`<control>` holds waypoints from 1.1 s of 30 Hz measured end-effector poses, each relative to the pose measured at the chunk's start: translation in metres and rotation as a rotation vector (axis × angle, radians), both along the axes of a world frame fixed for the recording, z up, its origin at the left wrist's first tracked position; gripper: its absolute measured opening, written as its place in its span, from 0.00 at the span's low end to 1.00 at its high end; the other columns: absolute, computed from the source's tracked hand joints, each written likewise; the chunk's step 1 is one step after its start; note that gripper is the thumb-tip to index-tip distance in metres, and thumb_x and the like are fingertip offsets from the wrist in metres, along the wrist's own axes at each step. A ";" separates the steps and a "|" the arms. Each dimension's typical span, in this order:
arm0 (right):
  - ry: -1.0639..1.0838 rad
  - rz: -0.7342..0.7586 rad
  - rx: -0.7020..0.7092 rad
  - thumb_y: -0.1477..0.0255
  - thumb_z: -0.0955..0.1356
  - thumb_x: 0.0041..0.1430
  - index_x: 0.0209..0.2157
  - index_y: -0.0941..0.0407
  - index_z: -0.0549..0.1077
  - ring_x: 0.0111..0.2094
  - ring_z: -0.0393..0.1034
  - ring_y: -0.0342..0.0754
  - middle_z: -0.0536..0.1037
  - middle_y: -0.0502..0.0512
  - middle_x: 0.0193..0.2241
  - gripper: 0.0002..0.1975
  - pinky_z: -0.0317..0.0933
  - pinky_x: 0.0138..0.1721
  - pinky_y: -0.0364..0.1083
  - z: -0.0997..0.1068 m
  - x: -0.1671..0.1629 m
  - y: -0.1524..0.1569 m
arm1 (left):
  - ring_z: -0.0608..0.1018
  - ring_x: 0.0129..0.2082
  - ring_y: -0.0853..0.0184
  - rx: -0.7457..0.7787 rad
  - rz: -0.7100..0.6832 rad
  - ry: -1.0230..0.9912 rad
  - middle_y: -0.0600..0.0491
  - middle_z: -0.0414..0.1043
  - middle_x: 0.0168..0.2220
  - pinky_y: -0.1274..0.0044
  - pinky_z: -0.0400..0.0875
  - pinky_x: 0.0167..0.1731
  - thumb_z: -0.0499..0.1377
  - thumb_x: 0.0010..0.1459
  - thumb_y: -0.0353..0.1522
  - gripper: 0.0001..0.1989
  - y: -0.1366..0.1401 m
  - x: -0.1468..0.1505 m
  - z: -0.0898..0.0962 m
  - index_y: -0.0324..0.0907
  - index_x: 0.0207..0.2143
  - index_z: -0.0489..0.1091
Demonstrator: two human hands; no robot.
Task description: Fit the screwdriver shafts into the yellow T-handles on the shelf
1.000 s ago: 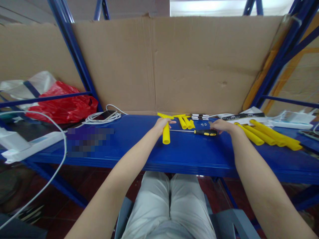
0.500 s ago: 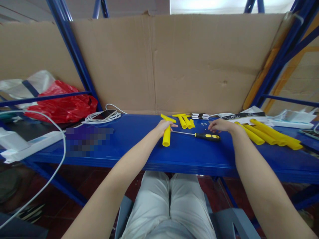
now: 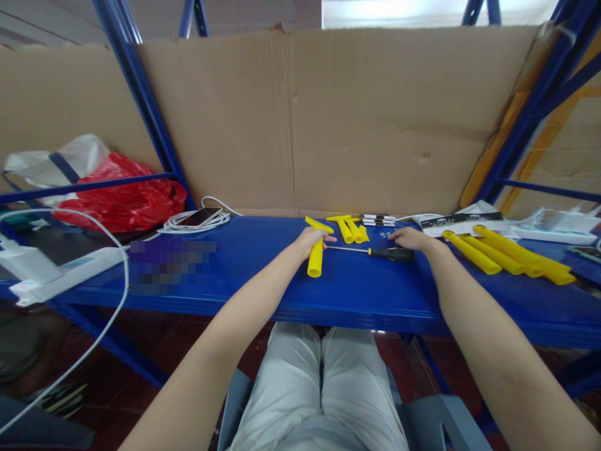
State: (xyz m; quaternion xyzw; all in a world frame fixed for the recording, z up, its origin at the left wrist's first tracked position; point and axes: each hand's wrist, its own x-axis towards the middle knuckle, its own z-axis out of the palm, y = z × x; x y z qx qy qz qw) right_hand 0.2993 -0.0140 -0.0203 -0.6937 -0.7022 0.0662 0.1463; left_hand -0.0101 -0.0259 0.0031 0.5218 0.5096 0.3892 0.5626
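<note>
My left hand [image 3: 310, 239] is closed around a yellow T-shaped plastic piece [image 3: 315, 263], its tube end toward me and its crossbar beyond my fingers. A screwdriver [image 3: 392, 254] with a black handle lies on the blue table, its shaft tip close to that hand. Over the table behind the handle, my right hand [image 3: 407, 238] has its fingertips drawn together beside some tiny whitish parts [image 3: 385, 235]. Whether anything is pinched there is too small to tell. More yellow T-shaped pieces [image 3: 346, 230] lie just behind.
Several long yellow tubes [image 3: 498, 255] rest right of my right forearm. Small black-and-white packs [image 3: 378, 220] lie at the back. To the left are a coiled white cable [image 3: 188, 222], a power strip [image 3: 70, 275] and a red plastic bag [image 3: 124, 194]. Cardboard [image 3: 357, 119] walls the back.
My right hand has shifted slightly left and its fingertips have come together by the tiny parts. The screwdriver's handle has rolled, hiding its yellow patches. My left hand keeps its hold.
</note>
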 end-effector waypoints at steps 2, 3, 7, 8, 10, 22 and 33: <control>-0.025 -0.031 -0.018 0.81 0.64 0.47 0.45 0.56 0.84 0.56 0.74 0.56 0.83 0.56 0.49 0.25 0.61 0.62 0.49 -0.001 -0.002 0.001 | 0.64 0.12 0.77 0.009 0.004 -0.002 0.48 0.82 0.31 0.81 0.61 0.16 0.54 0.56 0.17 0.19 -0.002 0.000 0.002 0.31 0.49 0.72; -0.036 -0.040 -0.022 0.82 0.64 0.47 0.46 0.57 0.84 0.57 0.73 0.56 0.82 0.57 0.50 0.26 0.60 0.62 0.48 -0.001 -0.004 0.001 | 0.63 0.12 0.77 0.012 0.010 0.004 0.49 0.81 0.29 0.81 0.61 0.16 0.54 0.57 0.18 0.17 -0.003 0.000 0.002 0.31 0.48 0.73; -0.026 -0.103 0.036 0.83 0.63 0.48 0.48 0.61 0.83 0.55 0.75 0.56 0.82 0.61 0.50 0.27 0.63 0.59 0.46 0.002 -0.005 -0.002 | 0.64 0.13 0.76 0.027 0.059 0.062 0.57 0.72 0.21 0.81 0.63 0.16 0.60 0.55 0.18 0.11 -0.001 0.000 0.003 0.33 0.41 0.75; -0.013 -0.127 0.060 0.82 0.63 0.48 0.47 0.61 0.83 0.53 0.76 0.56 0.83 0.62 0.49 0.26 0.65 0.57 0.46 0.004 -0.005 -0.003 | 0.64 0.13 0.76 0.035 0.069 0.079 0.57 0.70 0.20 0.81 0.64 0.17 0.61 0.54 0.18 0.11 0.000 0.000 0.003 0.34 0.40 0.75; 0.013 -0.155 0.106 0.81 0.64 0.49 0.45 0.59 0.83 0.49 0.78 0.55 0.84 0.60 0.45 0.23 0.68 0.52 0.46 0.009 -0.003 -0.007 | 0.66 0.15 0.75 0.053 0.079 0.102 0.58 0.69 0.21 0.81 0.67 0.19 0.62 0.53 0.18 0.10 0.001 -0.001 0.004 0.35 0.38 0.75; 0.048 -0.011 -0.101 0.66 0.70 0.51 0.25 0.55 0.81 0.37 0.77 0.55 0.82 0.57 0.29 0.09 0.69 0.41 0.47 0.035 0.001 -0.031 | 0.78 0.28 0.68 0.221 0.138 0.369 0.46 0.76 0.40 0.79 0.74 0.27 0.59 0.57 0.18 0.21 0.017 -0.006 -0.009 0.33 0.52 0.64; -0.095 -0.189 0.070 0.75 0.65 0.54 0.54 0.58 0.79 0.56 0.73 0.57 0.79 0.63 0.55 0.26 0.64 0.58 0.49 -0.010 0.012 0.005 | 0.81 0.50 0.55 0.307 0.149 0.620 0.39 0.76 0.49 0.71 0.75 0.46 0.63 0.54 0.19 0.27 0.013 -0.009 -0.005 0.39 0.54 0.58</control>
